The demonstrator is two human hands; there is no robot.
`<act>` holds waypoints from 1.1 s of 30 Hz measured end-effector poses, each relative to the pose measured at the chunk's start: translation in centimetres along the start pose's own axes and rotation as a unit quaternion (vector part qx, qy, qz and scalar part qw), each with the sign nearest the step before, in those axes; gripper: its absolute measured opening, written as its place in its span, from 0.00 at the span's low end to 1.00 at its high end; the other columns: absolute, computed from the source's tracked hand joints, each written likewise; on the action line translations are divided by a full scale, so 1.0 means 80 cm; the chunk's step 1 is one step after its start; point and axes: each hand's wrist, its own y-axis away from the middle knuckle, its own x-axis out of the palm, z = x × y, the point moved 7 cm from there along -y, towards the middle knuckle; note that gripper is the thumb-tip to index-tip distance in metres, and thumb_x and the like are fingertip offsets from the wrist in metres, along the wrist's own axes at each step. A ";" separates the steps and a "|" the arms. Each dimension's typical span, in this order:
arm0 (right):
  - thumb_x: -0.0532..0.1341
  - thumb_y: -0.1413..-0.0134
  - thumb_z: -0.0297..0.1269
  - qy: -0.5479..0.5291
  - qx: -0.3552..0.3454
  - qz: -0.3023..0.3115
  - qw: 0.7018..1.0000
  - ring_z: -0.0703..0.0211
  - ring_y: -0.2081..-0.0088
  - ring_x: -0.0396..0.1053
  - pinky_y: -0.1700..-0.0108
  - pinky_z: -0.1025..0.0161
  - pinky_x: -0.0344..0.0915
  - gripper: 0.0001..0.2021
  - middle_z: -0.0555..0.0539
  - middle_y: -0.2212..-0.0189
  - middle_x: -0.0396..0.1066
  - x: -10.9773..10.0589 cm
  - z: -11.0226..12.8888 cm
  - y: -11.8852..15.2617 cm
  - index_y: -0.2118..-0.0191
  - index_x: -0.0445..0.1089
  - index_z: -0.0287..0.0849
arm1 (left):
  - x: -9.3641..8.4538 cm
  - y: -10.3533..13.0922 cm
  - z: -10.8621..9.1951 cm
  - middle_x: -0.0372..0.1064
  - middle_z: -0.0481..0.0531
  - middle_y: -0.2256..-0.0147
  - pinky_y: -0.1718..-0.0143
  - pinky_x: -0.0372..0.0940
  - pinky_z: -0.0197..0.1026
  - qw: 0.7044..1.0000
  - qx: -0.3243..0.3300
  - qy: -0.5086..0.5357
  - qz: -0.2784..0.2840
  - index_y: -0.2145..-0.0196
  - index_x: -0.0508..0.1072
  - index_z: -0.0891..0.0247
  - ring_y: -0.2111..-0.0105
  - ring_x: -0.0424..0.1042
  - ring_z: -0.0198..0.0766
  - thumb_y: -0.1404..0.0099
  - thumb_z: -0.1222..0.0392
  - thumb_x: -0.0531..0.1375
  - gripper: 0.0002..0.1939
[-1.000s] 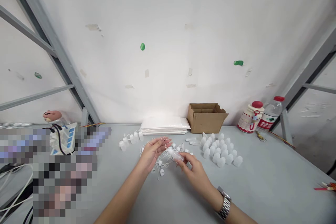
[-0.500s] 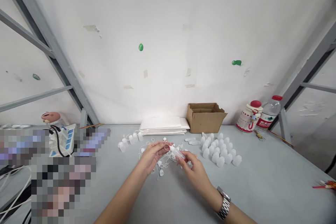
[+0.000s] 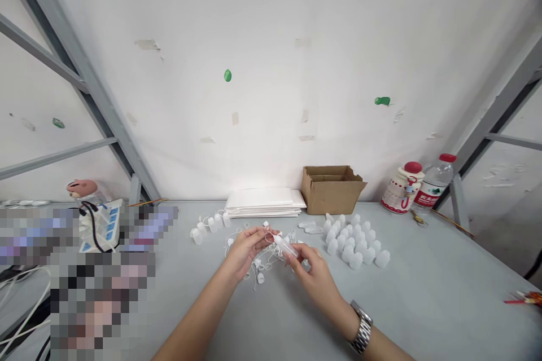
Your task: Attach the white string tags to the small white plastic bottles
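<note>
Five corded bottles [image 3: 197,236] at 10 o'clock from the hands looked done; left hand [image 3: 244,251] was pinched on a cord loop [image 3: 267,233] beside a tangle of caps and cords [image 3: 261,278], too jumbled to count. One held bottle [image 3: 287,247] sat at centre, right hand [image 3: 317,273] clamped on its body. Apparently left: that one, two flat bottles [image 3: 314,230] at 2, roughly twenty upright bottles [image 3: 355,260] at 3, no cords visible.

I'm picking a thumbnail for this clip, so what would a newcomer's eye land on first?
Probably the two hands, left and right, meeting at a small translucent bottle in the centre. Next, the cardboard box against the wall, then the red-capped bottle at far right.
</note>
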 end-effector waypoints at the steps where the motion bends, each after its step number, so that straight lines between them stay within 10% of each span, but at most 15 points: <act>1: 0.52 0.44 0.46 0.001 0.000 -0.001 1.000 0.56 0.68 0.64 0.65 0.62 0.60 0.14 0.49 0.73 0.72 0.000 0.000 0.000 0.64 0.70 0.44 | 0.000 0.000 0.000 0.75 0.58 0.64 0.53 0.60 0.42 1.000 0.000 0.001 0.002 0.72 0.76 0.67 0.63 0.72 0.41 0.50 0.55 0.65 0.12; 33: 0.50 0.43 0.48 0.055 0.013 -0.005 0.998 0.57 0.69 0.62 0.62 0.62 0.58 0.17 0.50 0.78 0.67 0.007 0.001 0.006 0.73 0.66 0.43 | -0.001 -0.002 0.005 0.75 0.55 0.68 0.58 0.62 0.42 0.992 0.034 -0.112 -0.039 0.73 0.77 0.66 0.66 0.71 0.41 0.51 0.51 0.63 0.14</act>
